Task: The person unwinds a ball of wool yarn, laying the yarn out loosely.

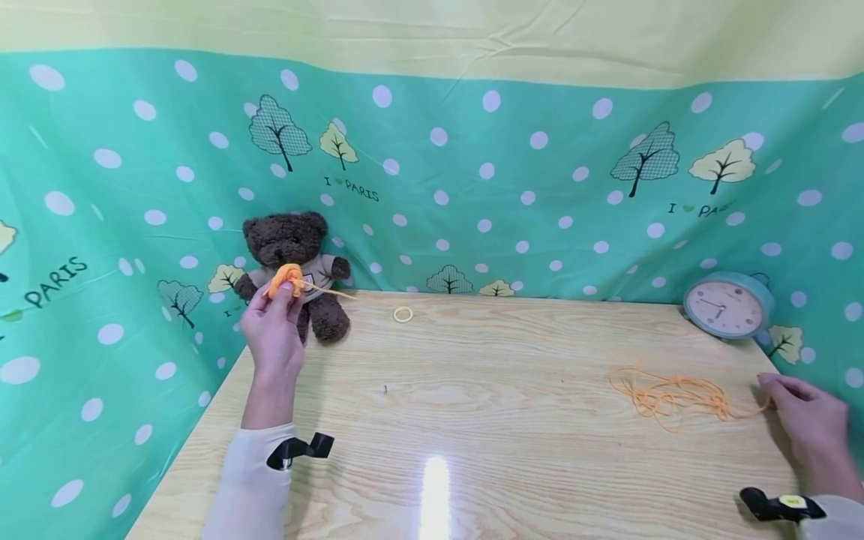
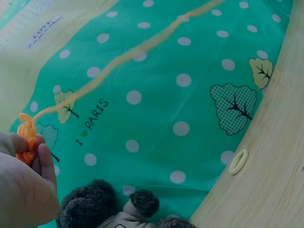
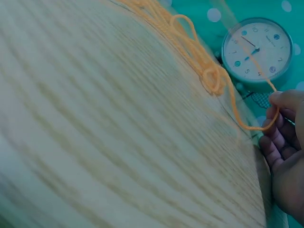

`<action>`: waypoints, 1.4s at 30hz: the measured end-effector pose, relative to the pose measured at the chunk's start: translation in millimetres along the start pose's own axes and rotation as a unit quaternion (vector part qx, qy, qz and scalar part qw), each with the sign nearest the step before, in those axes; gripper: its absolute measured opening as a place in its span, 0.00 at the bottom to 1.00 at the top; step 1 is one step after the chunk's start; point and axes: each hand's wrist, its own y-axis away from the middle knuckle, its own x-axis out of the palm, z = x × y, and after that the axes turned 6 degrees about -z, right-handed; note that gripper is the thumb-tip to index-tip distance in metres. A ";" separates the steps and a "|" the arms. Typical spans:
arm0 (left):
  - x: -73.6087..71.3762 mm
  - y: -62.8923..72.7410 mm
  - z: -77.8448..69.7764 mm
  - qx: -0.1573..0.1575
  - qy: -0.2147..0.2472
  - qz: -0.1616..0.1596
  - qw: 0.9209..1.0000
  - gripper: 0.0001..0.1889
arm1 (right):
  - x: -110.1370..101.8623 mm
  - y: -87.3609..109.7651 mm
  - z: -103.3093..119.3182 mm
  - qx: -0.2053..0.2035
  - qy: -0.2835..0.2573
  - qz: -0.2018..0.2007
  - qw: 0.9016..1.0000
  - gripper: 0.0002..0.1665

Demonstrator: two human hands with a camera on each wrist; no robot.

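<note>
My left hand (image 1: 275, 334) is raised at the left, pinching a small wound bundle of orange yarn (image 1: 290, 277) between thumb and fingers. A strand runs off the bundle to the right and fades from sight in the head view. At the right table edge my right hand (image 1: 810, 416) pinches a strand of the same yarn between thumb and fingertips. Beside it a loose tangle of orange yarn (image 1: 682, 395) lies on the table. The right wrist view shows the pinched strand (image 3: 259, 128) looping from the tangle up into my fingers.
Behind my left hand a brown teddy bear (image 1: 331, 319) sits against the green dotted curtain (image 1: 418, 172). A pale yellow ring (image 1: 403, 314) lies near the back of the wooden table (image 1: 486, 390). At the back right stands a round blue alarm clock (image 1: 727, 305).
</note>
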 end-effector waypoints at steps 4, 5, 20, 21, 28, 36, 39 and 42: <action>-1.7 -3.0 -3.5 0.006 0.022 -0.014 1.000 0.15 | 1.7 -0.8 -1.5 0.001 -0.007 -0.010 1.000 0.15; -2.3 -3.8 -4.1 0.006 0.027 -0.017 0.999 0.16 | 2.0 -0.7 -1.7 0.002 -0.010 -0.010 1.000 0.17; 2.4 3.1 2.1 0.017 -0.039 0.013 0.999 0.10 | 8.8 2.2 -1.2 -0.022 0.059 -0.006 0.998 0.35; 2.5 3.8 2.7 0.018 -0.042 0.016 0.999 0.10 | 8.9 5.4 1.4 -0.025 0.059 -0.007 0.998 0.35; 2.6 7.1 3.9 0.023 -0.057 0.022 0.998 0.11 | 15.7 38.6 37.3 -0.168 0.013 0.040 0.985 0.28; 2.4 8.3 6.8 0.029 -0.061 0.030 0.997 0.11 | 63.1 84.5 88.7 -0.313 -0.024 0.121 0.942 0.26; 3.4 8.6 9.1 0.031 -0.067 0.036 0.997 0.11 | 87.3 102.2 102.9 -0.346 -0.033 0.138 0.927 0.24; 4.8 9.1 11.8 0.038 -0.076 0.042 0.996 0.10 | 114.0 121.0 117.2 -0.360 -0.050 0.165 0.917 0.22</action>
